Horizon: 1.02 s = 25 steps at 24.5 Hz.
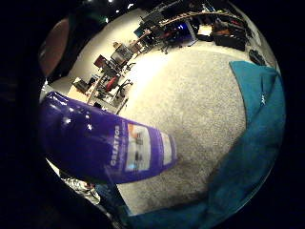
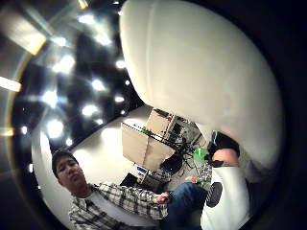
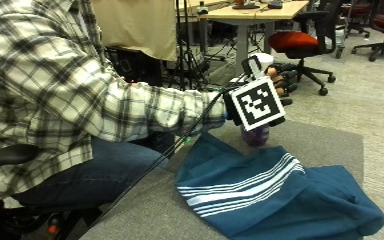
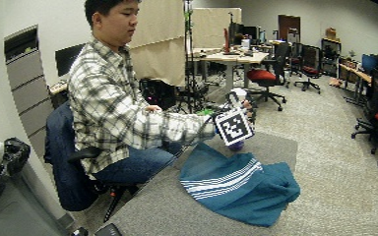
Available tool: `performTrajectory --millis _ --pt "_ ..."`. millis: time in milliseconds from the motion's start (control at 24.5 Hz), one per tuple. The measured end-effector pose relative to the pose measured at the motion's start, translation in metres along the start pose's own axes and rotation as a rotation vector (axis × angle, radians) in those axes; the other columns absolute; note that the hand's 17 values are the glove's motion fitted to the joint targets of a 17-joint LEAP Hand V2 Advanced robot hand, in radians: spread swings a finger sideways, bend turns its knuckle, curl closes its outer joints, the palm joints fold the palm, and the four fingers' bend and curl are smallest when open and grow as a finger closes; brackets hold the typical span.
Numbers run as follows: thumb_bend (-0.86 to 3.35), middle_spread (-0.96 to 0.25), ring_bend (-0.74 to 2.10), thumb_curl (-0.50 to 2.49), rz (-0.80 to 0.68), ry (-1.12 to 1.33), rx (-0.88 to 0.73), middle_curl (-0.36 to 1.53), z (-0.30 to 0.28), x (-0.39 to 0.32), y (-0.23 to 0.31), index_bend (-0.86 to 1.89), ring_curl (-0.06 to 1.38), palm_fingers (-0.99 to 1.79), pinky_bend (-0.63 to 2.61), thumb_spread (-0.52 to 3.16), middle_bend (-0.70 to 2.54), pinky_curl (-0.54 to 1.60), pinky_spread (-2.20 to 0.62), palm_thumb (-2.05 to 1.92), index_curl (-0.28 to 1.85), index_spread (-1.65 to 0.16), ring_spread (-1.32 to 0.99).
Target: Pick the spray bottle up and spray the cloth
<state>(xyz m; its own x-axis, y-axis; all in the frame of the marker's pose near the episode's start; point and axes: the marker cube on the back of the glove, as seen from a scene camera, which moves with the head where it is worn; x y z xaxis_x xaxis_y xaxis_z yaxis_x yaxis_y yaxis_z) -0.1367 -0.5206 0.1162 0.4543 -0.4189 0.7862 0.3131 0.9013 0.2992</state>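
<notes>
Centre-right of the outside view, the gloved right hand [image 3: 272, 90] curls round a purple spray bottle [image 3: 255, 135] — lifted above the teal striped cloth [image 3: 272, 195] on the grey table [image 3: 145, 215].

A person fills the outside view's left, wearing a white-and-grey plaid shirt [image 3: 59, 85], blue jeans [image 3: 92, 175] and a black glove on the right hand [image 3: 282, 82].

**Open table past the cloth, folds crowding the near side**

Lying bunched across the near half of the grey table [image 3: 325, 140]: a teal striped cloth [image 3: 272, 200], just beside the raised purple spray bottle [image 3: 255, 135]. Leaving bare surface open beyond and right of the bottle.
</notes>
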Motion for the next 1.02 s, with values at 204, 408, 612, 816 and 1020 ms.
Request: performTrajectory --millis 204,408,612,816,1020 --pt "-0.06 -0.14 0.40 0.70 0.013 0.089 -0.067 0.46 -0.010 -0.004 0.018 0.02 0.45 -0.13 0.52 0.64 0.16 0.41 0.09 0.98 0.28 -0.38 -0.07" --pt "-0.07 -0.13 0.34 0.65 0.033 0.248 -0.107 0.41 -0.030 -0.008 0.025 0.08 0.37 -0.15 0.50 0.72 0.15 0.35 0.13 0.87 0.23 -0.39 -0.01" --pt "-0.08 -0.11 0.32 0.61 0.108 0.433 -0.159 0.38 -0.062 -0.016 0.048 0.11 0.35 -0.16 0.51 0.78 0.14 0.33 0.16 0.75 0.22 -0.39 0.04" --pt "-0.08 -0.10 0.30 0.55 0.239 0.693 -0.195 0.34 -0.127 -0.040 0.099 0.15 0.33 -0.14 0.49 0.87 0.14 0.32 0.17 0.60 0.23 -0.39 0.07" --pt "-0.05 -0.09 0.28 0.53 0.357 0.967 -0.208 0.32 -0.193 -0.090 0.208 0.15 0.32 -0.12 0.49 0.93 0.14 0.32 0.18 0.54 0.23 -0.39 0.10"
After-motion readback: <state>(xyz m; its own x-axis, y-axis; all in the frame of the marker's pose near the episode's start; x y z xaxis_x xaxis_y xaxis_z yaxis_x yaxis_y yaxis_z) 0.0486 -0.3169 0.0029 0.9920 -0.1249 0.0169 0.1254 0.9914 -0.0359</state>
